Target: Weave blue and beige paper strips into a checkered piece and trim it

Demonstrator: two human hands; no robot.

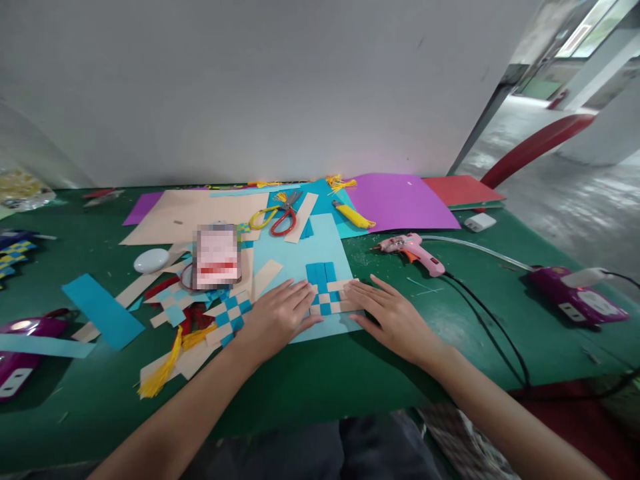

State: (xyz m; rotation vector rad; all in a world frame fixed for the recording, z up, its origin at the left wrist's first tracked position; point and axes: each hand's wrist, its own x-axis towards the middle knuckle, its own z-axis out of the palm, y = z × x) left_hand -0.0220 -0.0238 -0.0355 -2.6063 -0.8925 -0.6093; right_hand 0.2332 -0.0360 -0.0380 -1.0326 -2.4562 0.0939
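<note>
Paper weave [327, 299], side ends hidden — left hand [281, 312], right hand [393, 316], both flat atop

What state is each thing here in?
Left hand, flat, fingertips on the woven paper
Right hand, flat, fingertips at its other side
Woven paper, partly woven
Scissors, lying down, handles apart
Pink glue gun, lying on its side
Right power strip, white adapter plugged in

Scissors [284, 215] lie behind the woven strips [327, 293]; glue gun [413, 253] rests on the bench [400, 387], right of both.
</note>
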